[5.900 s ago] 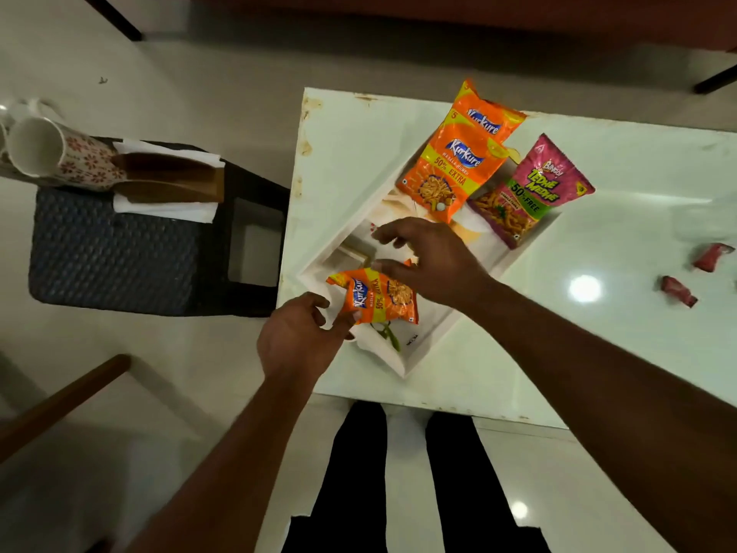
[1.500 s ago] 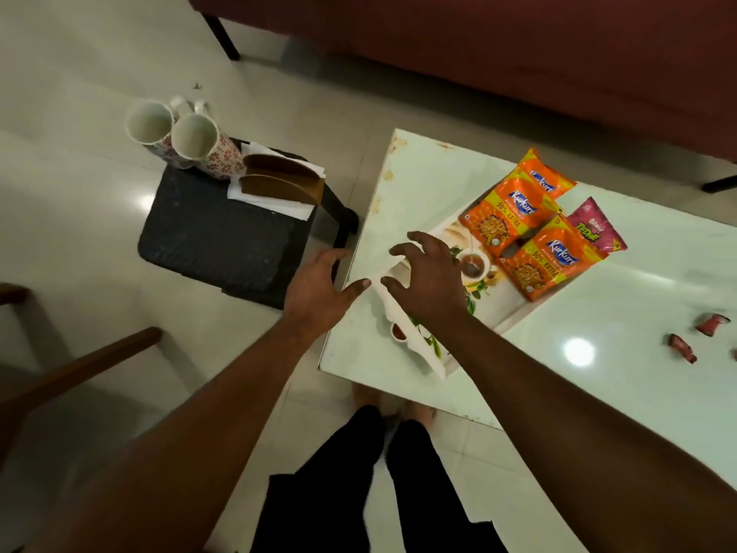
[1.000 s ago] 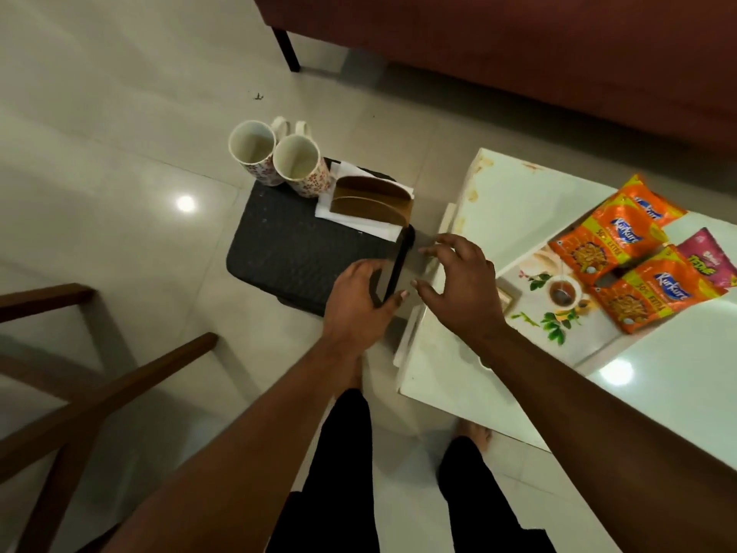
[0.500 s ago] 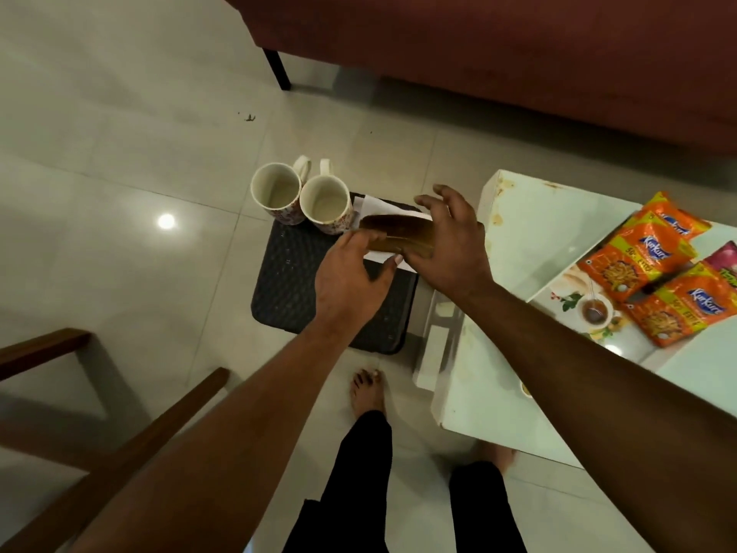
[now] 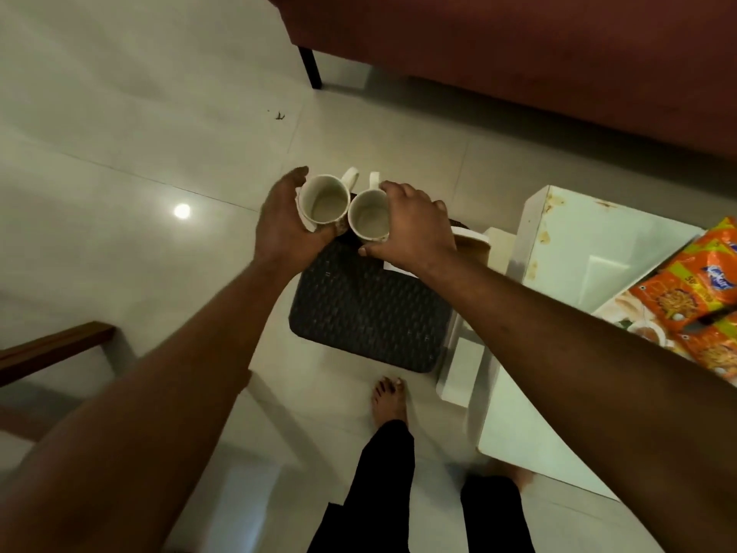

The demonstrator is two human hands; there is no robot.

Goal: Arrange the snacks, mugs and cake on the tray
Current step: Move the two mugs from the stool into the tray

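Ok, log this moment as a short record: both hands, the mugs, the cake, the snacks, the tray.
left hand: grips the left mug round its side
right hand: grips the right mug round its side
mugs: upright, side by side, handles pointing away, at the far edge of the stool
cake: on the stool, partly hidden behind the right wrist
snacks: orange packets lying on the tray
tray: on the table, right of the stool
left to move: both mugs and the cake
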